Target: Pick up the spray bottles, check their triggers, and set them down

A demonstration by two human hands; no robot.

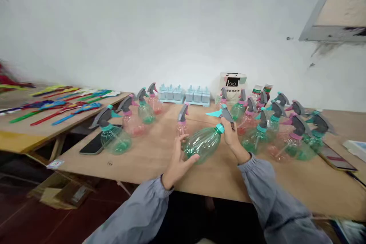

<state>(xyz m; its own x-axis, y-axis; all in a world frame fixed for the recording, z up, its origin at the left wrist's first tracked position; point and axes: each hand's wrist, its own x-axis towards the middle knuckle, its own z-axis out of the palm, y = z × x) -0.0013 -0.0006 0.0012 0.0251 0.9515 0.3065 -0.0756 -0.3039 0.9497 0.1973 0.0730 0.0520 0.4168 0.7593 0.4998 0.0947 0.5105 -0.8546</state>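
Observation:
A clear green spray bottle [202, 144] is held tilted above the front middle of the table, its neck toward the right. My left hand [177, 162] is wrapped round the bottle's base. At the neck end, my right hand [231, 135] closes on the grey and turquoise spray head [224, 113]. Just behind my left hand stands a pink spray bottle [182, 124]. Several green and pink spray bottles stand to the right, among them a green one [256, 137] close to my right hand. More bottles stand at the left, including a green one [114, 139].
A black phone [94, 144] lies at the left edge of the table [145, 167]; another phone [337, 157] is at the right. Pale blue moulds [197, 96] and a white box [232, 84] stand by the wall. Colourful long items [64, 111] cover the left table.

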